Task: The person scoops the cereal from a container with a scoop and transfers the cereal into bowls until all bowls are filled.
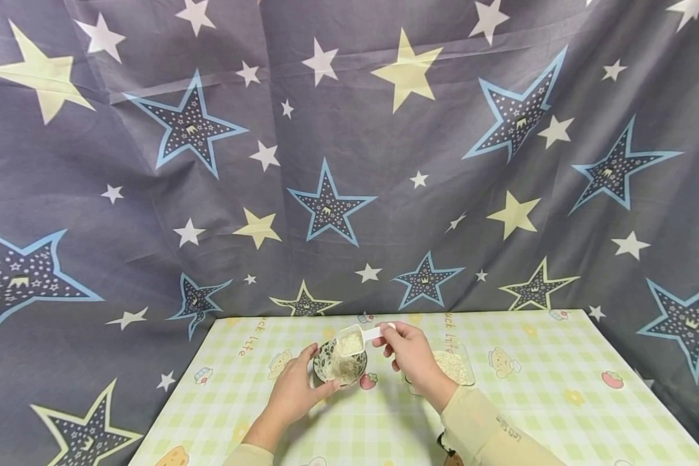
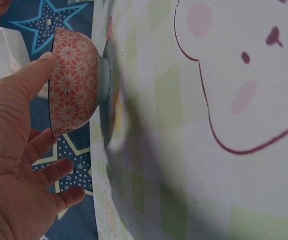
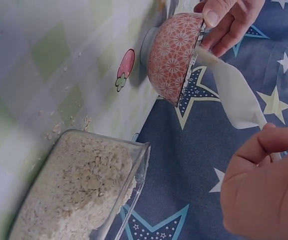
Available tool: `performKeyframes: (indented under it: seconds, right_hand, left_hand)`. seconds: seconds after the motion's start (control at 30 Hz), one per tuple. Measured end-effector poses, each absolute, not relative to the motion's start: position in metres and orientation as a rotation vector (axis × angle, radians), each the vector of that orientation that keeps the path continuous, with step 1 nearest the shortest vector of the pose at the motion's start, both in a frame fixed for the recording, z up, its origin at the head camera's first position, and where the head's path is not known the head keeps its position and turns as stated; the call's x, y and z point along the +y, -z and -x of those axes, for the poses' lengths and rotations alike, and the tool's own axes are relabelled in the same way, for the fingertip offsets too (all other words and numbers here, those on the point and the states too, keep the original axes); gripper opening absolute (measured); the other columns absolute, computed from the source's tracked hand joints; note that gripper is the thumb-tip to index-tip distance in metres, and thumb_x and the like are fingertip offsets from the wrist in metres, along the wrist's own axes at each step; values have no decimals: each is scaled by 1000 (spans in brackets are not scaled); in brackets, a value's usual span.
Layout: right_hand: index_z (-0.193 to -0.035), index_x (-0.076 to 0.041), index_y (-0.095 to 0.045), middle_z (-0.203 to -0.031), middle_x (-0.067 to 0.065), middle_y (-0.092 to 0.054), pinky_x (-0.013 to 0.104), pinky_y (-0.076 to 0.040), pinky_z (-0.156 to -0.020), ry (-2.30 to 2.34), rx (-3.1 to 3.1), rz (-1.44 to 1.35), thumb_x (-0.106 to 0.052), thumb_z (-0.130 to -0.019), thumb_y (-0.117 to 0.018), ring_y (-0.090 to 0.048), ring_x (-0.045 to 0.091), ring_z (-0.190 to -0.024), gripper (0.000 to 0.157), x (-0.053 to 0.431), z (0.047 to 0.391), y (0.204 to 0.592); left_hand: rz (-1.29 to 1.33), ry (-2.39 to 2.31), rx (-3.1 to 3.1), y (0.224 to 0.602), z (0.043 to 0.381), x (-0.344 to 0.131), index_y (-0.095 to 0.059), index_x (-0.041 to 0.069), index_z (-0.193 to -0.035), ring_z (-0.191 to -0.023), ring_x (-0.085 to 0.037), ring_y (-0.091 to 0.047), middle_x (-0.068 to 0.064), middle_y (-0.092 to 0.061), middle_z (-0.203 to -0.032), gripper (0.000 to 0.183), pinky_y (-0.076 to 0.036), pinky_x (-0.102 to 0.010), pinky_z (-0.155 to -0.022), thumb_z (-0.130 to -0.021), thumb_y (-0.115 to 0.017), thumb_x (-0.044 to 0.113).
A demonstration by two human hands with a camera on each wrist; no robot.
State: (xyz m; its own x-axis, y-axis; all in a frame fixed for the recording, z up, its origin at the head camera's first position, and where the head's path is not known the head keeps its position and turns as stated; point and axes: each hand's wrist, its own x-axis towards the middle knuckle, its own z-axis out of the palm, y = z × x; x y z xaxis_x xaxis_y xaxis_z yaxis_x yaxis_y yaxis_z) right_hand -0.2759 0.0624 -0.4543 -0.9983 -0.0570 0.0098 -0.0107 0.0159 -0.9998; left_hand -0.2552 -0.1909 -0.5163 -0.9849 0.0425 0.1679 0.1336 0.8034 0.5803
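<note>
Right grip is pinching a scoop over the floral bowl, left grip is clasping that bowl, oats half-hiding its inside.

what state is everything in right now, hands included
Bowl: upright, mouth open
Scoop: tilted, tipping pale flakes into the bowl
Clear container: lidless, holding pale flakes
Loose flakes: scattered beside the clear container
Left hand: thumb and fingers gripping the bowl at its rim
Right hand: gripping the scoop's handle
Backdrop: hanging, creased
</note>
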Motion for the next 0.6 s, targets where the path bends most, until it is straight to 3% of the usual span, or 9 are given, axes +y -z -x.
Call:
performKeyframes:
  seconds: [0.27, 0.6]
  right_hand:
    - [-113, 0, -75, -84, 2, -75, 21, -38, -46, 2170, 2260, 119, -24, -110, -61, -55, 14, -69, 28, 63, 275, 455]
    - [-118, -4, -77, -92, 11, -78, 21, -39, -45, 2091, 2418, 209, -21, -108, -61, -57, 16, -72, 25, 64, 271, 455]
  left_hand:
    - [144, 940, -2848, 517, 256, -192, -45, 5, -160, -139, -45, -57, -13, -61, -155, 99, -50, -66, -112, -83, -90, 50]
    - [160, 931, -2843, 517, 256, -192, -46, 5, -159, -138, -45, -58, -13, -62, -154, 100, -49, -66, -113, -82, -89, 53]
